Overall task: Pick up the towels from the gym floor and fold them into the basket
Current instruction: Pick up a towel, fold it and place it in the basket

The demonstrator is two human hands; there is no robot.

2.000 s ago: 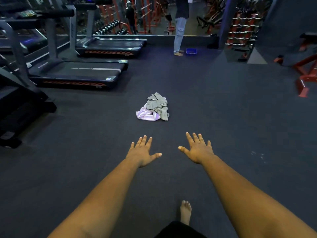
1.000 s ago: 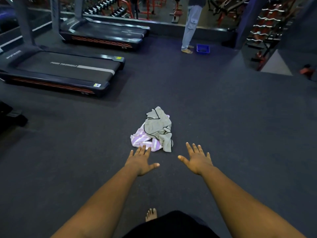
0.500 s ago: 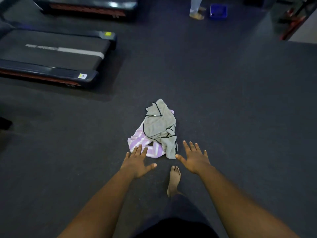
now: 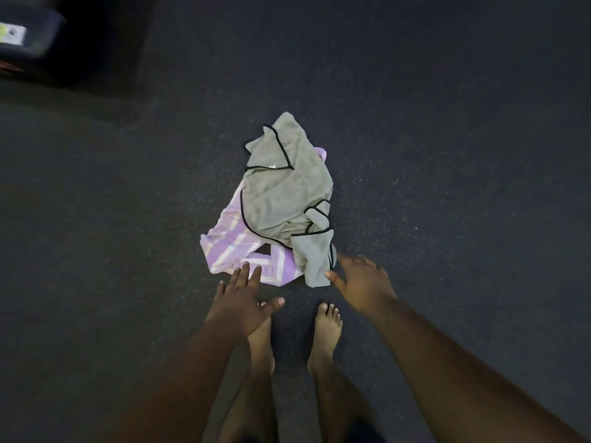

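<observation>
Item: two towels in one crumpled heap on the dark gym floor [image 4: 447, 155], centre of view, just beyond the person's bare feet [image 4: 326, 327]

Grey towel [image 4: 281, 193]: black-edged, on top, bunched into loose folds; a flap hangs down at the near right corner of the heap

Purple towel [image 4: 236, 247]: pale stripes, underneath, showing at the near left side and as a small sliver at the far right edge

Handling, as judged: soft, limp and light cloth; no stiffness, nothing to break; will sag and drape once lifted, and the lower one may drag along if both are caught together. Best hold is likely a pinch at a visible hem or corner, the black edge of the grey one being the easiest to find, lifted off first

Left hand [image 4: 243, 302]: fingers spread and straight, holding nothing, tips over the near edge of the purple towel

Right hand [image 4: 361, 286]: spread, holding nothing, thumb at the grey flap; contact uncertain

Basket: not in view

Other: the corner of a dark machine [image 4: 28, 36] at far left, blurred
</observation>
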